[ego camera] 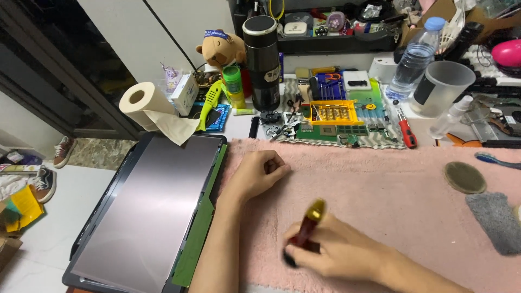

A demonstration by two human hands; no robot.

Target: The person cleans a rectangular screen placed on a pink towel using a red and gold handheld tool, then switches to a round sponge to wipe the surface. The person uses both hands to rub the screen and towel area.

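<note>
Cluttered workbench, pink towel [380,179] spread across the middle. Right hand [336,252] at five o'clock, fingers clamped around a red-handled screwdriver [307,230], yellow cap tilted up toward twelve, tip hidden under the palm. Left hand [258,173] near centre, curled into a loose fist, resting on the towel, holding nothing visible. Grey laptop [146,211], lid shut, lying at eight o'clock on a green mat [198,239]. Toilet roll [144,103] at ten, black flask [261,59] at twelve, circuit board [336,130] and yellow bit rack [332,112] beyond at one. Round brown pad [464,177] and grey cloth [496,220] at three. Best handled, probably, by steadying the blurred driver and gripping lower on the shaft for control.
</note>
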